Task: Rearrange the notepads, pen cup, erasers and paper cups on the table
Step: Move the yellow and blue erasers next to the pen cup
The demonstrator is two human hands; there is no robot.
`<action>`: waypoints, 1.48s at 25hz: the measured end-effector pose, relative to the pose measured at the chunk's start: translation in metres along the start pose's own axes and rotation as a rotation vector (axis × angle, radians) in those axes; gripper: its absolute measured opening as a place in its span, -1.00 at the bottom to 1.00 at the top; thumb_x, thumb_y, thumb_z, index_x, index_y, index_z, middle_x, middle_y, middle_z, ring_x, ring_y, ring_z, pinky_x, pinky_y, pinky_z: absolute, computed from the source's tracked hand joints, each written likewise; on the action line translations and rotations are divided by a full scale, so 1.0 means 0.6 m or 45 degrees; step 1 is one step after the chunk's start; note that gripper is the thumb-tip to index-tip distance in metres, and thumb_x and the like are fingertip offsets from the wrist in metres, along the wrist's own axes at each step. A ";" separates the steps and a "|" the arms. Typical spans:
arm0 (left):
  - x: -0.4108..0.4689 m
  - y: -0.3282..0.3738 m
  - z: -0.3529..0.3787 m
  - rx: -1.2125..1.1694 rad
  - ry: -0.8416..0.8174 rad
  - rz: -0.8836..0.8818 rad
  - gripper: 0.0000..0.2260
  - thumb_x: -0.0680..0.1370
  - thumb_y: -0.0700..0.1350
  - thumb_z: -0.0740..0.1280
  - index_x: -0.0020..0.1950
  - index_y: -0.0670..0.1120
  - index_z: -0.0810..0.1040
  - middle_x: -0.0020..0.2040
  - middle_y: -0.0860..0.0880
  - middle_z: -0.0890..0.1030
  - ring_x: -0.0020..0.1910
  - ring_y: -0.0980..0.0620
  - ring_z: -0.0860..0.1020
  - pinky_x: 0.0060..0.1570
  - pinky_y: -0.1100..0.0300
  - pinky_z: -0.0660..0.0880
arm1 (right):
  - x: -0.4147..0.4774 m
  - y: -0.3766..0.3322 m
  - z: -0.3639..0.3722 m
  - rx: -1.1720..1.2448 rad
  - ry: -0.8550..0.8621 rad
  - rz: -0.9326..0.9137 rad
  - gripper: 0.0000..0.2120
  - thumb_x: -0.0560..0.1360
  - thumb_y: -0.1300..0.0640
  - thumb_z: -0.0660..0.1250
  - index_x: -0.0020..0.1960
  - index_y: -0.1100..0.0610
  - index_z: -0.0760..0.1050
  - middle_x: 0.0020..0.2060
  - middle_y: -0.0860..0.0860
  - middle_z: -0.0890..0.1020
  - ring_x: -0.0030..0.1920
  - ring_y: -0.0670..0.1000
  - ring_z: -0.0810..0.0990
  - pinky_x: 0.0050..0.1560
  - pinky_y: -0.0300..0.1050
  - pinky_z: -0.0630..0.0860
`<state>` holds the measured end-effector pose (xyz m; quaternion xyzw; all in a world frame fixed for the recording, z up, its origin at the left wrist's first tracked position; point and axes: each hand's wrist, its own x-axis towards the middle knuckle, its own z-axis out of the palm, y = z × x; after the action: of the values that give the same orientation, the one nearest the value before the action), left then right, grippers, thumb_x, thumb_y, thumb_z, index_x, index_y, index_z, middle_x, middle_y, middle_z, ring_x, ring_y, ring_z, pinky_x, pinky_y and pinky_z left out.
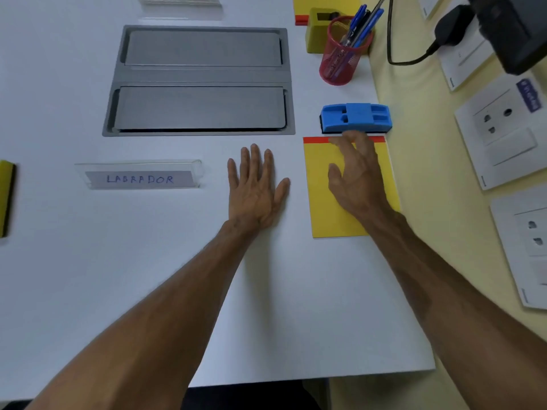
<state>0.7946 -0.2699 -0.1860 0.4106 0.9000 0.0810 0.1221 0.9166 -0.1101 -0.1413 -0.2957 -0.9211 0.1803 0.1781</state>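
Observation:
A yellow notepad [325, 208] with a red top strip lies on the white table near the right edge. My right hand [356, 179] hovers over it with spread, relaxed fingers whose tips reach toward the blue eraser [356, 117] just beyond the pad. My left hand [256, 187] rests flat on the table to the left of the pad. A red mesh pen cup [340, 59] with blue pens stands further back. Behind it sits an olive-yellow eraser [316, 34], and a second yellow notepad [325, 4] lies at the top edge. No paper cups are in view.
A grey metal cable hatch [201, 78] is set into the table's middle. A clear name stand [139, 174] reading LABRADOR stands left of my left hand. Another yellow eraser [6, 196] sits at the far left edge. Wall sockets [497, 125] and a plugged cable line the right wall.

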 end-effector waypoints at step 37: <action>-0.259 -0.604 -0.163 -0.509 0.786 -1.098 -0.53 0.49 0.00 0.39 0.32 -0.19 0.44 0.21 -0.16 0.49 0.23 -0.15 0.42 0.18 0.02 0.38 | -0.141 -0.576 0.376 -0.264 -0.509 -0.841 -0.41 0.66 -0.22 -0.10 0.62 0.01 0.01 0.61 0.06 0.02 0.61 0.08 -0.09 0.55 0.20 -0.06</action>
<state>0.6041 -0.6275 -0.1580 -0.0681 0.9474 0.3089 -0.0492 0.7166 -0.4755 -0.2053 0.0408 -0.9964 0.0736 0.0128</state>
